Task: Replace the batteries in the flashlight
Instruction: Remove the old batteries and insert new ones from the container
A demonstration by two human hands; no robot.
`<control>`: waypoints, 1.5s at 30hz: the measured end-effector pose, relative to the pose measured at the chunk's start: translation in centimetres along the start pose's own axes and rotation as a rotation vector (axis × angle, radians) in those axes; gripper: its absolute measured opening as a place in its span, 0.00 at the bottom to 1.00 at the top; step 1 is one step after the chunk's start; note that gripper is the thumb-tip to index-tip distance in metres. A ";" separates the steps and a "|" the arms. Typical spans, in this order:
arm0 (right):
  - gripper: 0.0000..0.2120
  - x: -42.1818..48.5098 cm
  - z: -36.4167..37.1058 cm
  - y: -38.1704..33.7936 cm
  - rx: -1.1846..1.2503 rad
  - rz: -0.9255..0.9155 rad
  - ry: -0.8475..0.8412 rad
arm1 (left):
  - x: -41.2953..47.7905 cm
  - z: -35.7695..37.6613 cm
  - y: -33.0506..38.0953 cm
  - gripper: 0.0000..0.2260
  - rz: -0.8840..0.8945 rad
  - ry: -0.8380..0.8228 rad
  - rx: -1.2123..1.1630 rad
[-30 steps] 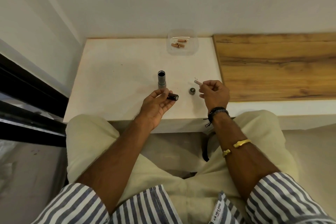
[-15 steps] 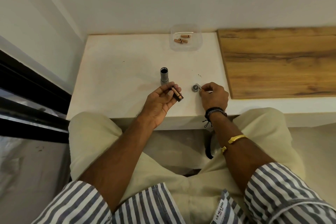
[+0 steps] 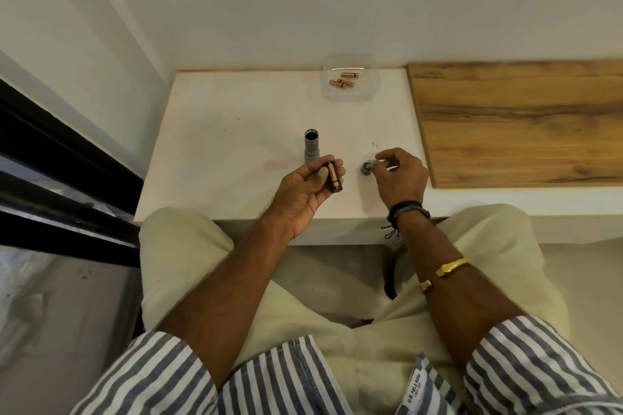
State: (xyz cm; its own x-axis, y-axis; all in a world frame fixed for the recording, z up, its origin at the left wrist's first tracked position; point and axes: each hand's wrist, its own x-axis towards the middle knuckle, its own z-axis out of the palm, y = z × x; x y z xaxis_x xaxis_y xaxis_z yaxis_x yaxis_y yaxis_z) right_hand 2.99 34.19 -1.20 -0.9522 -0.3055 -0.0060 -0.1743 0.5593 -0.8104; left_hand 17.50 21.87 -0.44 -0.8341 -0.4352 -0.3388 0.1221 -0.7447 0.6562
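In the head view, the flashlight body (image 3: 312,148) is seen as a short grey tube, stood upright on the white table (image 3: 219,131). Its long axis is vertical, its dark open mouth is turned upward and its wider end is set on the tabletop. It is placed just beyond the fingertips of the left hand (image 3: 301,194); whether it is touched by them cannot be told.

The left hand is turned palm up and a battery holder (image 3: 334,177) is gripped in it, with the thumb laid against it and the fingers curled beneath. The holder is shown as a dark cylinder with a copper-gold cell exposed along its side. Its long axis is run from far to near, with the near end slanted slightly to the right.

A small, round, dark tail cap (image 3: 366,167) is laid on the table to the right of the holder, apart from it. The right hand (image 3: 401,180) is held just beside the cap, fingers curled, thumb and forefinger drawn close. Whether anything is pinched cannot be told.

At the table's far edge a clear container (image 3: 366,91) is set, with copper-coloured batteries (image 3: 342,81) lying loose in it, well apart from the flashlight body. A wooden board (image 3: 519,121) is seen to the right of the table.
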 end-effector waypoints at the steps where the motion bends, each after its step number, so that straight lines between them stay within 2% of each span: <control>1: 0.03 -0.1 -0.2 -0.6 0.038 -0.025 -0.060 | 0.0 0.0 0.0 0.12 0.003 0.003 0.004; 3: 0.04 -0.6 -0.6 -1.6 0.127 -0.047 -0.255 | 0.1 0.0 0.0 0.11 0.012 0.010 0.009; 6: 0.10 -1.4 -1.2 -2.8 0.249 -0.085 -0.535 | 0.1 0.0 0.0 0.11 0.025 0.048 0.038; 9: 0.16 -1.9 -1.3 -3.5 0.214 -0.174 -0.624 | 0.1 -0.1 0.4 0.10 0.022 0.101 0.075; 13: 0.15 -2.2 -1.1 -3.7 0.079 -0.271 -0.602 | -0.1 -0.4 0.9 0.10 -0.019 0.155 0.094; 22: 0.12 -2.4 -1.5 -3.8 -0.065 -0.358 -0.570 | 0.0 -0.6 0.6 0.08 -0.057 0.216 0.287; 30: 0.16 -2.9 -1.7 -4.4 -0.191 -0.510 -0.595 | -0.2 -0.7 0.6 0.09 -0.046 0.216 0.459; 38: 0.13 -3.4 -1.5 -4.8 -0.286 -0.625 -0.570 | -0.3 -0.6 1.0 0.10 -0.065 0.223 0.471; 45: 0.13 -3.1 -1.3 -4.2 -0.175 -0.632 -0.498 | -0.3 -0.3 1.2 0.10 -0.051 0.248 0.382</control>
State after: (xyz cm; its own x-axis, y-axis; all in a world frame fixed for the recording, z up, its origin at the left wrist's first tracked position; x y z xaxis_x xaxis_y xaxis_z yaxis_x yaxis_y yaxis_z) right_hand 6.38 33.82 2.95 -0.4457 -0.8859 0.1284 -0.7161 0.2668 -0.6450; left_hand 18.05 20.90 0.24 -0.6743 -0.5456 -0.4977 -0.1615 -0.5487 0.8203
